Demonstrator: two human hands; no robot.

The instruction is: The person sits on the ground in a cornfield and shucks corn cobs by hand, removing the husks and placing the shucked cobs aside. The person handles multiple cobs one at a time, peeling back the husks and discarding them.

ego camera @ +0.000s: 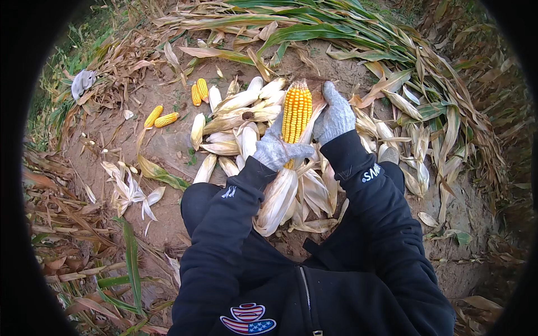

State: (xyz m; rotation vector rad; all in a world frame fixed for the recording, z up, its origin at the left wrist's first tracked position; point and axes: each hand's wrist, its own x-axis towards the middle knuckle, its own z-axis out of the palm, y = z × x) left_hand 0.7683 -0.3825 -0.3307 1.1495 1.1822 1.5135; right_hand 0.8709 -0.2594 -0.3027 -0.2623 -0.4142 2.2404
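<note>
A yellow corn cob point(297, 111) stands nearly upright before me, its kernels bared on the front. My left hand point(277, 145), in a grey knit glove, grips it around the lower part with the thumb across the front. Pale husk leaves point(279, 197) hang down from its base. At the cob's right side my gloved right hand point(336, 113) is closed on a dry husk strip point(316, 109) with brown silk at its top. Behind and left of the cob lies a heap of corn ears in their husks point(239, 101).
Several husked yellow cobs point(167, 119) lie on the bare soil to the left. Torn husks point(130, 187) lie nearer me on that side. Cut corn stalks and leaves point(336, 33) curve around the far and right sides. A grey cloth item point(83, 83) lies at far left.
</note>
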